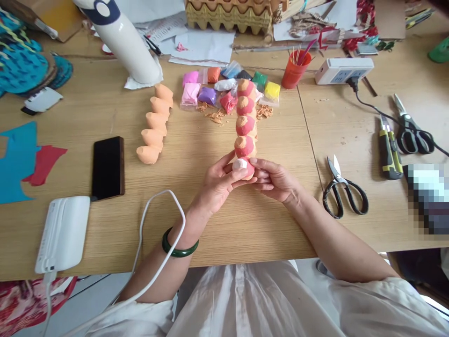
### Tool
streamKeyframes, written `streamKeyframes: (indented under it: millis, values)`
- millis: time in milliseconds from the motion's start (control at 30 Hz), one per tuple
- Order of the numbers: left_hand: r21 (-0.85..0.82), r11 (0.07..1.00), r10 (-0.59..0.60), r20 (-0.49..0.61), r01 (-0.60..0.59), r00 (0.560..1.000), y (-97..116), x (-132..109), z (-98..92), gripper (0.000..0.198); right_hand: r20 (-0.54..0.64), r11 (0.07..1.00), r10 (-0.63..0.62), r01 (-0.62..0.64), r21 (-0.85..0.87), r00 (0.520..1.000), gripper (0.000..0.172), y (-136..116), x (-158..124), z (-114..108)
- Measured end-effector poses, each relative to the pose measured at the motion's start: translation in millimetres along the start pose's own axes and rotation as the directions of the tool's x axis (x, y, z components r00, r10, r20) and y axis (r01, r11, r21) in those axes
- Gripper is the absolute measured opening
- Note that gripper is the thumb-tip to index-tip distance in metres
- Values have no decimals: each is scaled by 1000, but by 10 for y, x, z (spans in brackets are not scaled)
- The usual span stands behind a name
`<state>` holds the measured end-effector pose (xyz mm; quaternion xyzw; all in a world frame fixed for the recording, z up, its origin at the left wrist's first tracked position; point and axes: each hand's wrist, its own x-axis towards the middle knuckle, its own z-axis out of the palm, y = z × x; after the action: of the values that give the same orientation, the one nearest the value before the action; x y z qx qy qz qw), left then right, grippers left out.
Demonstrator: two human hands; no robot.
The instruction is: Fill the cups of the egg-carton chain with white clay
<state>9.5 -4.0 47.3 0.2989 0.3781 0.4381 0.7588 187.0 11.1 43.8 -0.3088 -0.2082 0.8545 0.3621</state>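
Observation:
A strip of orange egg-carton cones with pink clay on their tips (245, 117) lies along the middle of the wooden table (245, 220). My left hand (220, 180) and my right hand (273, 179) close together round its nearest cone, where a lump of white clay (240, 164) sits on the tip under my left thumb. A second, bare orange cone strip (155, 123) lies to the left, apart from both hands.
Small bags of coloured clay (228, 85) lie beyond the strip, with a red cup of sticks (295, 69). Black scissors (342, 189) lie right of my hands, more scissors (410, 131) and a utility knife (389, 150) farther right. A phone (108, 166) lies on the left.

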Motion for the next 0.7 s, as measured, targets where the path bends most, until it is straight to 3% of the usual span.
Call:
streamKeyframes:
  millis: [100, 267, 333, 400, 500, 600, 700]
  values:
    - [17, 999, 48, -72, -47, 996, -57, 23, 3, 70, 4, 999, 1, -1, 37, 1000, 54, 18, 3, 9]
    - [84, 995, 60, -42, -56, 997, -31, 14, -63, 95, 47, 993, -54, 49, 106, 997, 60, 19, 1, 3]
    - [212, 963, 183, -76, -164, 980, -2, -20, -100, 100, 73, 989, -90, 81, 127, 993, 61, 13, -1, -3]
    - [387, 859, 391, -76, -334, 917, 16, -65, -121, 96, 96, 985, -115, 101, 138, 989, 63, 9, -7, -9]
    - [573, 619, 587, 116, -537, 801, 11, -131, -108, 84, 127, 983, -128, 109, 145, 984, 62, 17, -18, -18]
    - [632, 452, 634, 270, -630, 725, -18, -184, -57, 65, 163, 984, -119, 95, 152, 979, 57, 45, -32, -33]
    - [630, 423, 641, 299, -651, 706, -36, -208, -16, 58, 207, 986, -99, 67, 155, 973, 52, 94, -46, -57]
